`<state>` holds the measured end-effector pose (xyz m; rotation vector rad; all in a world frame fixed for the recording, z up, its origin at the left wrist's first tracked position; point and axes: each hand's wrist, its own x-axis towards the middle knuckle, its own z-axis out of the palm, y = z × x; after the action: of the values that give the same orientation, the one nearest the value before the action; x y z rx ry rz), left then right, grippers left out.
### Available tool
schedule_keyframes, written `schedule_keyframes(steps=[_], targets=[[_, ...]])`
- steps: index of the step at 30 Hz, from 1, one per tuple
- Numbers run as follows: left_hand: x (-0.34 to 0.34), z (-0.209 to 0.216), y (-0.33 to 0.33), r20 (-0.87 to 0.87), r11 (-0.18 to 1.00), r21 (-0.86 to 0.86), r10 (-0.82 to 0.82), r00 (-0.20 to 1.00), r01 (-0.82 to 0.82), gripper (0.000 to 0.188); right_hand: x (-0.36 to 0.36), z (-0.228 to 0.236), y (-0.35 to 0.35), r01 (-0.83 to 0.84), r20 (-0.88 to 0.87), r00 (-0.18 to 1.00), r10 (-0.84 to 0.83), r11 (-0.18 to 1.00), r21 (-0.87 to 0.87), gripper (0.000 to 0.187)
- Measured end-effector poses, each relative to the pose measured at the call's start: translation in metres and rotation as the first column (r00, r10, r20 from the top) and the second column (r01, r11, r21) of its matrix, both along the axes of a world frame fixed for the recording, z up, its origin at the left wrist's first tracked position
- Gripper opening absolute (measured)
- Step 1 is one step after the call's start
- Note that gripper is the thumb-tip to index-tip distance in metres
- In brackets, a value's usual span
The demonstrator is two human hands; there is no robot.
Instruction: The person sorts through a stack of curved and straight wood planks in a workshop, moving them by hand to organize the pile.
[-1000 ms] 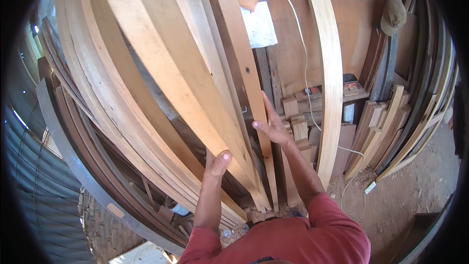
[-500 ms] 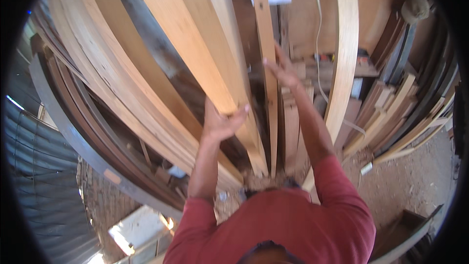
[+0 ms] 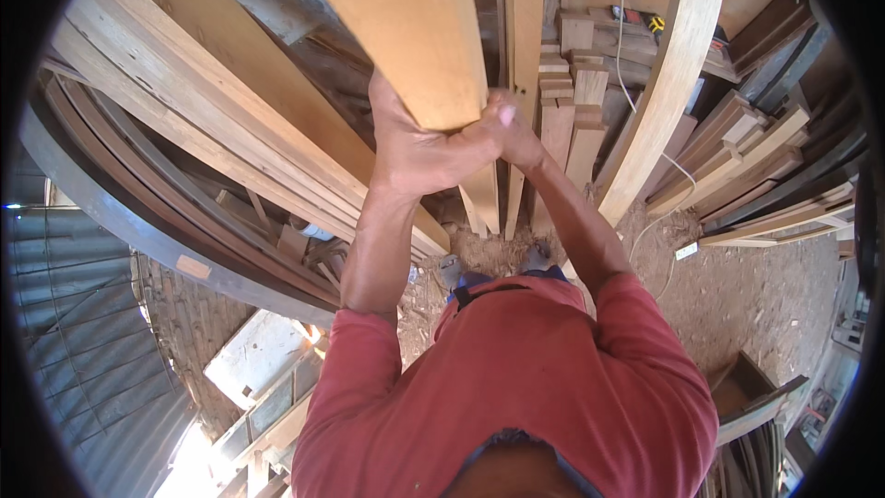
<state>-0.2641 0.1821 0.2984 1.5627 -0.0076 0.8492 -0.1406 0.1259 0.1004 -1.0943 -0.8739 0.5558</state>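
A long pale wooden plank [image 3: 406, 28] rises toward me in front of my chest, its near end low and between my hands. My left hand [image 3: 419, 152] wraps around that end from the left and below, with its thumb stretched across to the right edge. Against the plank's right side is my right hand [image 3: 522, 136], closed on it, most of its fingers hidden behind the wood and the left thumb. Just behind, other upright planks [image 3: 523, 18] stand with their feet on the ground.
Long boards [image 3: 212, 101] lean at the left beside dark curved strips [image 3: 175, 194]. A single light plank [image 3: 678, 65] leans at the right. Short wood blocks [image 3: 581, 120] are stacked behind, near a white cable [image 3: 624, 0]. Shavings litter the dirt floor [image 3: 737, 286].
My right hand has left the narrow upright plank and come to the wide one. My left hand has shifted upward with that plank, whose end now looks larger and nearer.
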Motion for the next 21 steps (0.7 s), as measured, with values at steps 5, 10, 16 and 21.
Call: schedule_keyframes(steps=[5, 10, 16, 21], targets=[[0.014, 0.029, -0.001, -0.053, 0.992, 0.126, 0.02, 0.998, -0.013, 0.054, 0.004, 0.017, 0.012, 0.203, -0.077, 0.977, -0.198, 0.977, 0.069, 0.069], [0.026, 0.028, 0.003, -0.224, 0.995, -0.034, -0.095, 0.97, 0.09, 0.076, 0.008, 0.014, -0.003, 0.354, 0.184, 0.918, -0.352, 0.935, 0.021, 0.057], [0.048, -0.01, 0.024, -0.199, 0.956, 0.288, 0.121, 0.973, -0.06, 0.081, -0.003, 0.03, -0.016, 0.455, 0.282, 0.846, -0.453, 0.888, 0.062, 0.054], [0.063, 0.0, 0.045, 0.149, 0.608, 0.657, 0.475, 0.867, -0.446, 0.106, -0.023, 0.081, -0.008, 0.464, 0.395, 0.781, -0.484, 0.873, 0.152, 0.062]])
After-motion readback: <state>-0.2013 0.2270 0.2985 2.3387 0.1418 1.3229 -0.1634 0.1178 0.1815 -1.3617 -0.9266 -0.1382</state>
